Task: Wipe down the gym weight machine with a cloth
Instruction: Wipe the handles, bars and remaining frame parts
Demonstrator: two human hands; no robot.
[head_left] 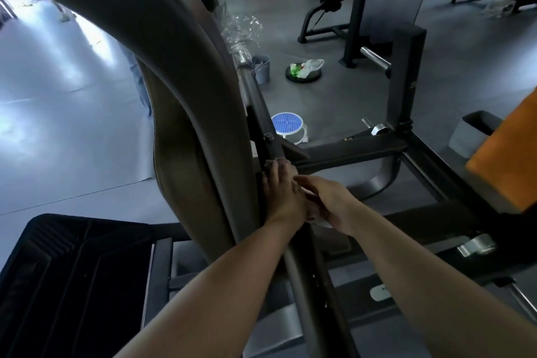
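The weight machine has a thick curved grey frame [186,90] and a dark slanted bar [255,102] running down to the lower centre. My left hand [280,186] lies on this bar just below a black knob [268,136], its fingers bent over a pale bit of cloth at the fingertips. My right hand [329,203] sits right beside it, touching it, and grips the white cloth [318,220], which shows under the palm. Most of the cloth is hidden by both hands.
A black ribbed footplate [72,276] is at the lower left. An orange pad [505,160] juts in at the right. On the floor beyond stand a blue-topped stool [286,125], a grey bucket [261,68] and a black weight plate with rubbish [303,74]. Other machines stand behind.
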